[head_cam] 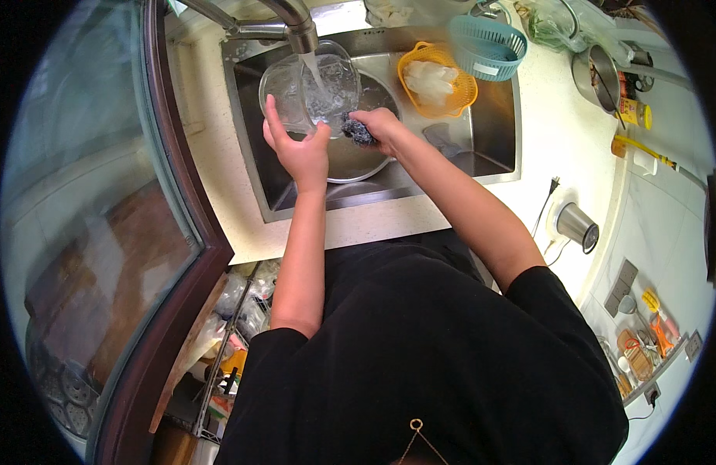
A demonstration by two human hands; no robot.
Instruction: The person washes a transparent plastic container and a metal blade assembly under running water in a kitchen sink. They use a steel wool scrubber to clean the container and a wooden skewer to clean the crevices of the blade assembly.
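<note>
Water runs from the metal faucet (302,36) into a clear, see-through container (282,87) above the stainless steel sink (491,145). My left hand (299,139) grips the near left side of this container, fingers along its outside. In my right hand (381,129) is a dark, mesh-like scrubber (359,131), close to the container's right side. Under both hands a large round metal basin (363,165) stands in the sink with water in it. Whether the clear container is one piece or two nested ones I cannot tell.
A yellow basket (468,104) with whitish translucent items sits in the sink's right part, a teal basket (480,52) at its far right corner. A metal pot (587,72) is on the right counter (544,128). A dark-framed glass window (177,174) stands at the left.
</note>
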